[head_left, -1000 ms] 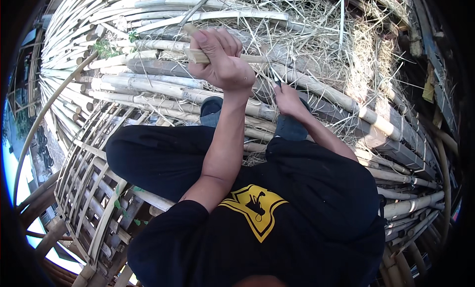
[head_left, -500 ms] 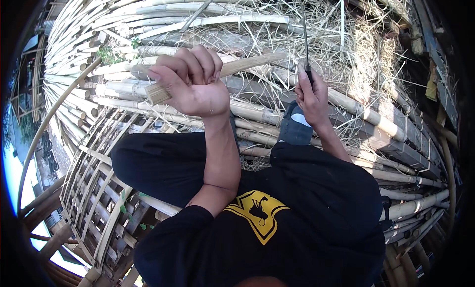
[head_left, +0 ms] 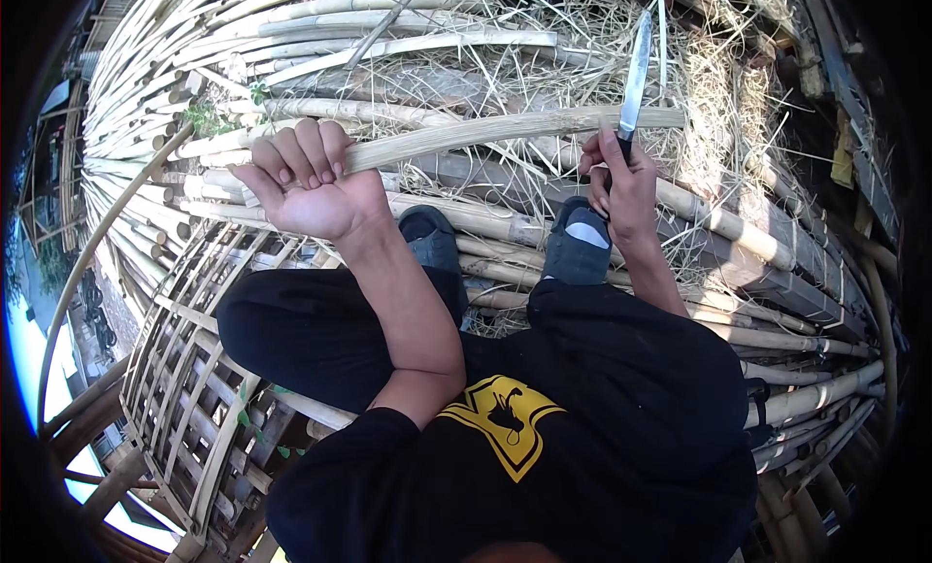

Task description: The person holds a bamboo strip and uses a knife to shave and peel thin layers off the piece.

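Observation:
My left hand [head_left: 313,180] is closed around one end of a long, pale bamboo strip [head_left: 485,130], its palm side turned up. From there the strip runs right, slightly bowed, and its far end lies behind the knife. In my right hand [head_left: 624,192] is a knife [head_left: 635,82] with a dark handle, gripped with the blade pointing away from me and its flat side showing. The blade crosses the strip close to its right end; whether they touch I cannot tell. My right fingertips are just below the strip.
Bamboo poles [head_left: 466,218] lie beneath my sandalled feet [head_left: 580,241], with more stacked at the far left. Loose shavings [head_left: 718,126] cover the far right ground. A woven bamboo lattice [head_left: 184,369] stands by my left knee, beside a curved pole [head_left: 102,233].
My left hand has moved left and the strip's free end now reaches farther right, behind the knife. The blade has turned from edge-on to flat side. My right hand has shifted slightly.

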